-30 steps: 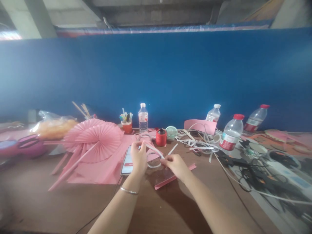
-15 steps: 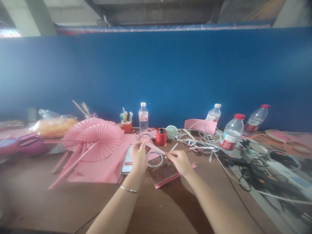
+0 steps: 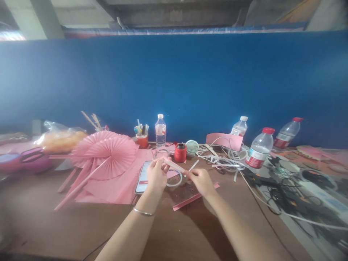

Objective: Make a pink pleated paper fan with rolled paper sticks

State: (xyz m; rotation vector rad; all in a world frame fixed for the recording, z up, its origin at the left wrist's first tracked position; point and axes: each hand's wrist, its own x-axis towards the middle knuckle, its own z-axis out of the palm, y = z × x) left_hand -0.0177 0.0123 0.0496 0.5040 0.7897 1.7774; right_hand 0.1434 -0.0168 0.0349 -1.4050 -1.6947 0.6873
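Note:
A narrow pink paper strip (image 3: 174,165) is stretched between my two hands above the table. My left hand (image 3: 157,175) pinches its left end, and my right hand (image 3: 199,180) grips the other end between thumb and fingers. Just beneath the strip lies a white ring-shaped roll (image 3: 175,178), partly hidden by my left hand. Another folded pink strip (image 3: 187,201) rests on the table below my right hand. Left of my left hand is a phone (image 3: 143,177) with a lit screen. A red spool of thread (image 3: 180,153) stands behind the strip.
Pleated pink paper fans (image 3: 110,157) lie on pink sheets at the left. A cup of pens (image 3: 141,137) and a water bottle (image 3: 160,131) stand at the back. Tangled white strips (image 3: 225,159), more bottles (image 3: 259,148) and black cables (image 3: 288,192) crowd the right.
My left hand has shifted slightly right along the strip, and its fingers have turned and curled more. My right hand keeps its pinch in nearly the same place.

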